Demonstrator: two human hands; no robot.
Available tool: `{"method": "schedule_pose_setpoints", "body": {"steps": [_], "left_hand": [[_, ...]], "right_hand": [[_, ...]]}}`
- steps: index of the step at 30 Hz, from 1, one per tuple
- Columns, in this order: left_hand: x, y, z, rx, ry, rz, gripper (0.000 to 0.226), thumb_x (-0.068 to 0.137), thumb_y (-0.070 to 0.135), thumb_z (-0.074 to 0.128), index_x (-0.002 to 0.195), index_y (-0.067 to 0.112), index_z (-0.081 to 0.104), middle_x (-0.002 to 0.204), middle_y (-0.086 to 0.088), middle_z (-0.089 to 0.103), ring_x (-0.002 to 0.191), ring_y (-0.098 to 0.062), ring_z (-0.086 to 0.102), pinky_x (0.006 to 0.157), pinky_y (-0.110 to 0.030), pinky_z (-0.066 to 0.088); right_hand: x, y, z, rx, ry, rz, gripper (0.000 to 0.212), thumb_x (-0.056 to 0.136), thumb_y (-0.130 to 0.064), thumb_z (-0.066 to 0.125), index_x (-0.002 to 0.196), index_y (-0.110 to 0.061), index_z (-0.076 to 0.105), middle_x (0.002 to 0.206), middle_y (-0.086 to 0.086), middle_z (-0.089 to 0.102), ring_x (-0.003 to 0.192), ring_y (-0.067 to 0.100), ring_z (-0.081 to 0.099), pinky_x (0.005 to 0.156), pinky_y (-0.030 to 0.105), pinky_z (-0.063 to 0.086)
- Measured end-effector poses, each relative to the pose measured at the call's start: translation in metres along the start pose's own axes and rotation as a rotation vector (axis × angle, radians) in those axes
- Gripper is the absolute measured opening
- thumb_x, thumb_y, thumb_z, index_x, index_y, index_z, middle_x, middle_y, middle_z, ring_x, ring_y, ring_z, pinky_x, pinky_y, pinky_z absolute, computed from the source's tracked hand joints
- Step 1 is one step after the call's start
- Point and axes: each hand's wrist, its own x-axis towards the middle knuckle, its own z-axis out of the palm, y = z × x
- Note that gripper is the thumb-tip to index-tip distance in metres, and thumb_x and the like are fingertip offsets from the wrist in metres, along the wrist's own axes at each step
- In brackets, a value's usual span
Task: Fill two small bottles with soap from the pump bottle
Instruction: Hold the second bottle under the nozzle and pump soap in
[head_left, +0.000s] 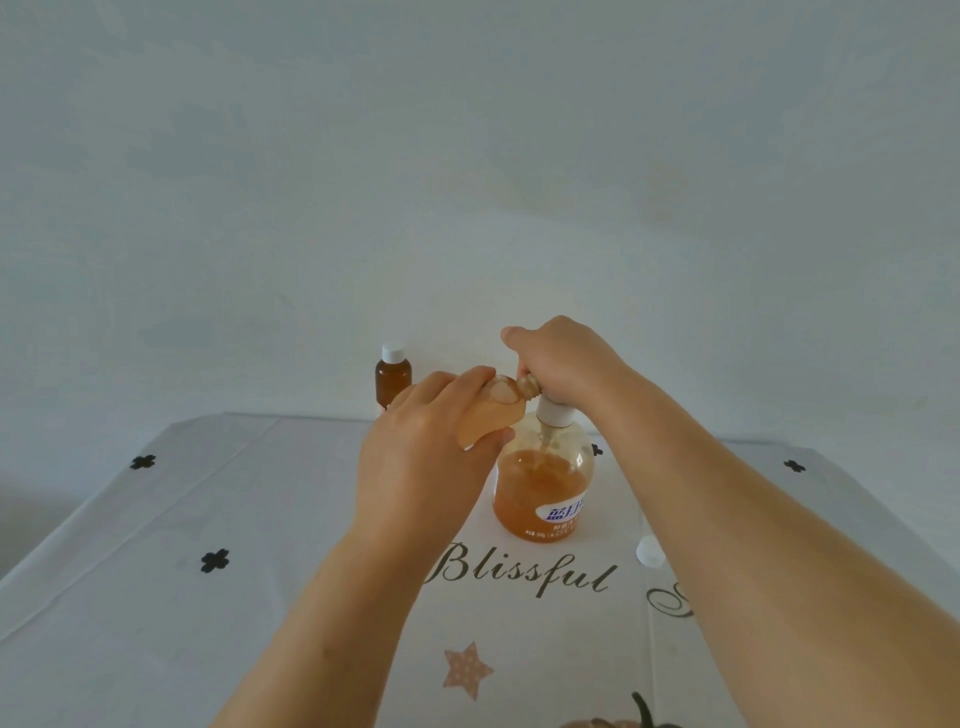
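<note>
A clear pump bottle (543, 488), about half full of orange soap, stands in the middle of the table. My right hand (563, 361) curls over its white pump head and hides the spout. My left hand (426, 447) grips a small bottle (488, 415) tilted sideways, its open neck held against the pump's nozzle. This small bottle looks pale orange and see-through. A second small bottle (393, 376), brown with a white cap, stands upright at the table's far edge, left of my hands.
A white cap (649, 552) lies on the tablecloth (208, 519) just left of my right forearm. The white cloth carries black crosses, a star and the word "Blissful". A plain wall rises right behind the table.
</note>
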Motion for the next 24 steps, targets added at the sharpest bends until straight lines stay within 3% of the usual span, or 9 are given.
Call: {"method": "schedule_pose_setpoints", "body": {"steps": [4, 6, 10, 14, 19, 24], "left_hand": [[0.001, 0.002, -0.003, -0.004, 0.022, 0.017, 0.045, 0.074, 0.031, 0.079, 0.116, 0.029, 0.063, 0.094, 0.013, 0.064, 0.081, -0.008, 0.056, 0.058, -0.014, 0.035], [0.001, 0.002, -0.004, -0.011, 0.031, 0.02, 0.046, 0.075, 0.031, 0.079, 0.118, 0.029, 0.063, 0.096, 0.013, 0.065, 0.083, -0.009, 0.057, 0.059, -0.016, 0.036], [0.001, 0.002, -0.004, -0.007, 0.034, 0.017, 0.047, 0.075, 0.032, 0.079, 0.119, 0.029, 0.063, 0.099, 0.012, 0.065, 0.086, -0.011, 0.06, 0.063, -0.02, 0.038], [0.001, 0.002, -0.004, -0.012, 0.037, 0.012, 0.049, 0.075, 0.032, 0.079, 0.121, 0.028, 0.063, 0.101, 0.012, 0.066, 0.088, -0.012, 0.061, 0.064, -0.021, 0.037], [0.001, 0.001, -0.002, -0.005, 0.027, 0.024, 0.051, 0.074, 0.032, 0.08, 0.122, 0.027, 0.062, 0.102, 0.01, 0.066, 0.087, -0.014, 0.062, 0.064, -0.026, 0.044], [0.002, -0.002, 0.0, 0.033, 0.035, 0.029, 0.047, 0.069, 0.028, 0.084, 0.113, 0.025, 0.067, 0.095, 0.008, 0.067, 0.08, -0.017, 0.063, 0.059, -0.024, 0.04]], "right_hand": [[-0.002, -0.009, -0.011, -0.037, -0.044, 0.022, 0.048, 0.095, -0.042, 0.044, 0.098, -0.004, 0.073, 0.074, 0.005, 0.063, 0.068, 0.023, 0.057, 0.072, 0.035, 0.05], [-0.004, -0.013, -0.015, -0.06, -0.063, 0.024, 0.049, 0.096, -0.042, 0.043, 0.093, -0.004, 0.073, 0.069, 0.005, 0.062, 0.066, 0.024, 0.059, 0.077, 0.037, 0.054], [-0.008, -0.013, -0.015, -0.063, -0.068, 0.005, 0.047, 0.099, -0.039, 0.041, 0.078, -0.008, 0.069, 0.065, 0.003, 0.06, 0.064, 0.023, 0.057, 0.071, 0.034, 0.05], [-0.009, -0.012, -0.013, -0.052, -0.06, -0.015, 0.049, 0.099, -0.04, 0.041, 0.071, -0.009, 0.066, 0.064, 0.002, 0.06, 0.069, 0.024, 0.058, 0.078, 0.037, 0.052], [-0.008, -0.008, -0.009, -0.056, -0.036, -0.049, 0.052, 0.101, -0.043, 0.038, 0.072, -0.009, 0.065, 0.064, 0.001, 0.06, 0.068, 0.023, 0.057, 0.072, 0.034, 0.046], [-0.005, -0.002, -0.001, -0.031, -0.02, -0.065, 0.054, 0.102, -0.044, 0.035, 0.075, -0.008, 0.066, 0.069, 0.002, 0.061, 0.071, 0.023, 0.057, 0.071, 0.035, 0.044]]}}
